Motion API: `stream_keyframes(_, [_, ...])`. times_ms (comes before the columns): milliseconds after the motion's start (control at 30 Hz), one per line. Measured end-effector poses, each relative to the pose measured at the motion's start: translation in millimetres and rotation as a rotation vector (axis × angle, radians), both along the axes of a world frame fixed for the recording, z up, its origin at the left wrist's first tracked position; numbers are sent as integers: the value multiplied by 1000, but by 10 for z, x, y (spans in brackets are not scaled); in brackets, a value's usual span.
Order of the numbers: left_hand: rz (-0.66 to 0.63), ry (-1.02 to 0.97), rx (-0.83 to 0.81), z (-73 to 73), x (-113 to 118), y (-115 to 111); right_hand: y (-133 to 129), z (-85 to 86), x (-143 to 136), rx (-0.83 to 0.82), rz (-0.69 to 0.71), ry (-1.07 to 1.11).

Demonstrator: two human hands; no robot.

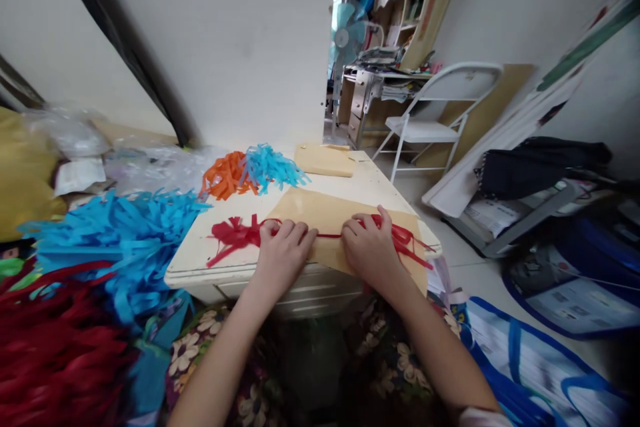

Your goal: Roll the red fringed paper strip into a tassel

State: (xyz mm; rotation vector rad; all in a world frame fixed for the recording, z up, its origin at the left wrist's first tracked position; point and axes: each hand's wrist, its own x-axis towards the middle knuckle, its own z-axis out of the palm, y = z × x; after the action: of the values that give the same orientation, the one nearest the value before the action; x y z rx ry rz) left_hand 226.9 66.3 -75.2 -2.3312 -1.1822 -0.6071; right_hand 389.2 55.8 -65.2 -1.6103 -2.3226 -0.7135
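A red strip (329, 235) runs taut between my two hands, low over a brown paper sheet (320, 207) on the small cream table (200, 247). My left hand (286, 247) is closed around its left part, beside a bunch of red tassel (233, 237) that spreads to the left. My right hand (369, 247) is closed on the right part, its fingers bent over the strip. Loose red ends (407, 243) stick out past it over the paper. The parts under my fingers are hidden.
Orange shreds (227, 175) and light blue shreds (273, 167) lie at the table's back left, near a folded brown paper (324, 160). Large blue (125, 233) and dark red (60, 353) heaps stand left. A white folding chair (425, 127) is behind right; blue-edged bags (530, 353) lie lower right.
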Motion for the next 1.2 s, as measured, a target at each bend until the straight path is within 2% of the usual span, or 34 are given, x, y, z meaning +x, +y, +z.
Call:
stream_keyframes(100, [0,-4,-67,144,-47,-188,-153,143,-11,151,31,71])
stream_keyframes(133, [-27,-12,-134,211,-79,-272,-257,212,-8,176,74,117])
stream_keyframes(200, [-158,-31,-353,356,-169,-436,-505,359,7,111,228,219])
stream_keyframes(300, [-543,0,-783,534,-337,-566,-797,526,37,-192,492,321])
stream_keyframes(367, [-792,-6,-991,570,-437,-537,-845,557,38,-426,595,376])
stream_keyframes(433, [-930,-134,-1152,526,-503,-441,-781,521,5,-608,663,482])
stream_keyframes(533, [-1005,-528,-1368,359,-505,-277,-596,395,-103,-827,776,726])
stream_keyframes(600, [-1000,-899,-1470,240,-433,-211,-488,306,-183,-927,799,944])
stream_keyframes(633, [-958,-1096,-1503,192,-383,-196,-449,267,-215,-957,781,1067])
stream_keyframes(700, [-811,-1402,-1543,132,-281,-196,-403,206,-255,-977,713,1286])
stream_keyframes(733, [-746,-1482,-1562,120,-238,-205,-394,185,-264,-982,684,1365])
stream_keyframes(800, [-695,-1539,-1588,124,-185,-225,-392,158,-268,-993,657,1462])
stream_keyframes(933, [-728,-1529,-1616,148,-172,-235,-401,134,-263,-1024,610,1538])
stream_keyframes(1100, [-680,-1530,-1593,110,-141,-211,-400,124,-268,-907,445,1492])
stream_keyframes(1200, [-684,-1574,-1590,93,-103,-211,-401,126,-263,-899,416,1472])
